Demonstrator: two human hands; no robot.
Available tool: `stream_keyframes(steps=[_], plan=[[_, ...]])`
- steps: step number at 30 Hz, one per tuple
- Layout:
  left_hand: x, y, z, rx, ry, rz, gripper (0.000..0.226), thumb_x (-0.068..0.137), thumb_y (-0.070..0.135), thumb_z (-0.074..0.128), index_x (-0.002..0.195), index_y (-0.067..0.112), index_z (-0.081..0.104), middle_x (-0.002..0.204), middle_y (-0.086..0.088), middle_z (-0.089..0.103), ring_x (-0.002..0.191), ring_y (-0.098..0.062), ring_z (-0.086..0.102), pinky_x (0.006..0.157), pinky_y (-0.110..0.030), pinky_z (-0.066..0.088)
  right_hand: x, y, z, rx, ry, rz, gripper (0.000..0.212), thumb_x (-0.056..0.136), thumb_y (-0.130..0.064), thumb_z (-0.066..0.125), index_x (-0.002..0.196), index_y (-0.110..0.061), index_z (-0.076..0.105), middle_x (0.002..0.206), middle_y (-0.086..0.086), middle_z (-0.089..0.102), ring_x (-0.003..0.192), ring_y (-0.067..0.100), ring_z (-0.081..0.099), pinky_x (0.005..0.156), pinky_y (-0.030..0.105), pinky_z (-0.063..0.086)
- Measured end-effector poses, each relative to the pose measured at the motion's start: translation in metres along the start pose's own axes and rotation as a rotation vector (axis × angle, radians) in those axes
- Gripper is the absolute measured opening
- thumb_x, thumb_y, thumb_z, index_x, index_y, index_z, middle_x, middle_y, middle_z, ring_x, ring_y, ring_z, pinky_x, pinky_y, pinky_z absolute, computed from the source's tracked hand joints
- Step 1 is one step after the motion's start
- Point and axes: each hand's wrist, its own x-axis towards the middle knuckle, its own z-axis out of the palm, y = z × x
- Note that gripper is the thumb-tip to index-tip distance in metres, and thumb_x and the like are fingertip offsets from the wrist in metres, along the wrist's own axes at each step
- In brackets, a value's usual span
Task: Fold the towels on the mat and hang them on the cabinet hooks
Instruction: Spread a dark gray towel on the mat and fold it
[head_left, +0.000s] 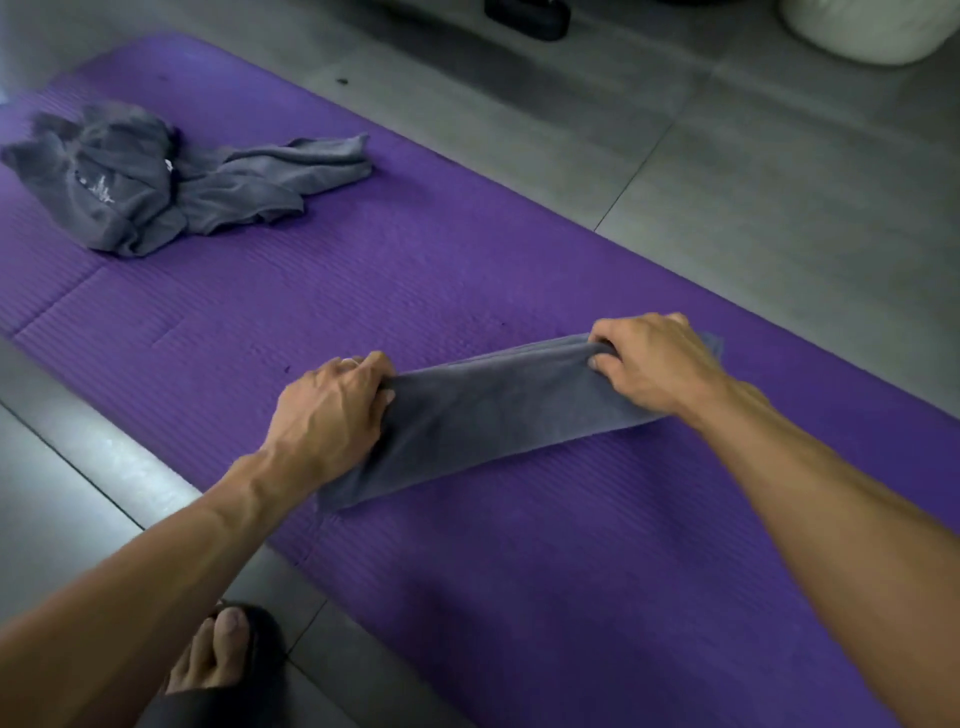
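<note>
A grey towel (493, 415), folded into a long narrow strip, lies slantwise on the purple mat (415, 270). My left hand (327, 410) grips its near-left end and my right hand (649, 364) grips its far-right end, both with fingers curled into the cloth. The upper edge of the strip is lifted slightly between the hands. A crumpled heap of grey towels (161, 176) lies at the mat's far left. No cabinet hooks are in view.
Grey floor tiles (779, 182) surround the mat. A dark object (527, 18) and a white rounded object (872, 28) sit at the top edge. My foot in a black sandal (228, 654) stands on the tiles at the bottom left.
</note>
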Motion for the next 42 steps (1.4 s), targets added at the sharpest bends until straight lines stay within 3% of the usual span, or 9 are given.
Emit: stream_keyframes(steps=[4,14,19,23,28,31,35,39,42], plan=[[0.016,-0.006,0.014,0.157,-0.031,-0.003,0.019,0.096,0.031,0.042,0.108,0.022,0.053,0.099,0.002,0.065,0.094,-0.023,0.061,0.083,-0.037,0.038,0.026,-0.01,0.011,-0.13,0.046,0.044,0.013,0.096,-0.033,0.054,0.102,-0.024,0.061,0.097,-0.004,0.067,0.109,0.02,0.054,0.113,0.051,0.017],[0.026,-0.018,0.026,0.221,-0.114,0.038,0.018,0.096,0.03,0.042,0.104,0.022,0.056,0.094,0.004,0.063,0.09,-0.02,0.06,0.083,-0.036,0.038,0.043,-0.009,0.031,-0.047,-0.101,0.146,0.024,0.094,-0.033,0.058,0.117,-0.027,0.058,0.11,-0.002,0.068,0.115,0.021,0.057,0.116,0.054,0.011],[0.032,-0.011,0.031,0.194,-0.025,0.178,0.029,0.084,0.026,0.043,0.106,0.021,0.062,0.099,0.001,0.061,0.09,-0.023,0.056,0.079,-0.038,0.045,0.047,-0.011,0.034,-0.057,-0.116,0.15,0.033,0.094,-0.033,0.061,0.125,-0.026,0.055,0.119,-0.001,0.066,0.122,0.022,0.052,0.116,0.055,0.012],[0.031,0.01,0.045,0.069,-0.029,0.356,0.046,0.09,0.033,0.037,0.124,0.014,0.061,0.124,-0.005,0.061,0.113,-0.026,0.057,0.096,-0.043,0.047,0.048,-0.014,0.032,-0.087,-0.131,0.178,0.036,0.093,-0.029,0.06,0.127,-0.024,0.053,0.124,0.0,0.061,0.124,0.024,0.049,0.115,0.057,0.017],[0.022,0.007,0.072,0.114,-0.204,0.338,0.073,0.095,0.057,0.019,0.152,0.011,0.022,0.157,-0.007,0.028,0.147,-0.025,0.02,0.12,-0.048,0.013,0.038,-0.073,0.063,0.04,0.189,-0.05,0.042,0.087,-0.022,0.046,0.127,-0.012,0.055,0.124,0.009,0.058,0.116,0.029,0.053,0.105,0.049,0.037],[0.027,-0.003,0.074,0.121,-0.199,0.334,0.081,0.092,0.063,0.024,0.152,0.009,0.021,0.157,-0.008,0.027,0.147,-0.022,0.019,0.12,-0.046,0.015,0.033,-0.104,0.095,0.158,0.065,-0.089,0.057,0.094,-0.035,0.023,0.138,-0.009,0.049,0.143,0.011,0.05,0.136,0.027,0.042,0.115,0.05,0.027],[0.028,-0.003,0.072,0.085,-0.167,0.342,0.084,0.089,0.065,0.036,0.149,0.006,0.03,0.153,-0.01,0.035,0.142,-0.024,0.031,0.117,-0.045,0.024,0.028,-0.04,0.097,-0.054,-0.022,-0.164,0.066,0.096,-0.054,0.017,0.152,-0.022,0.029,0.158,0.006,0.03,0.147,0.022,0.024,0.119,0.046,0.013],[0.03,-0.003,0.073,0.059,-0.16,0.341,0.084,0.087,0.064,0.04,0.149,0.007,0.031,0.152,-0.009,0.037,0.14,-0.025,0.033,0.115,-0.046,0.026,0.014,0.061,0.08,-0.179,-0.115,0.112,0.077,0.088,-0.068,-0.008,0.154,-0.029,-0.003,0.164,0.0,0.002,0.151,0.018,-0.001,0.119,0.05,-0.002],[0.03,-0.003,0.074,0.049,-0.169,0.345,0.084,0.086,0.064,0.041,0.149,0.008,0.031,0.152,-0.008,0.036,0.141,-0.024,0.033,0.115,-0.046,0.027,0.011,0.054,0.074,-0.224,-0.019,0.236,0.073,0.094,-0.058,0.003,0.155,-0.018,0.015,0.163,0.008,0.009,0.15,0.026,0.001,0.118,0.056,-0.001]])
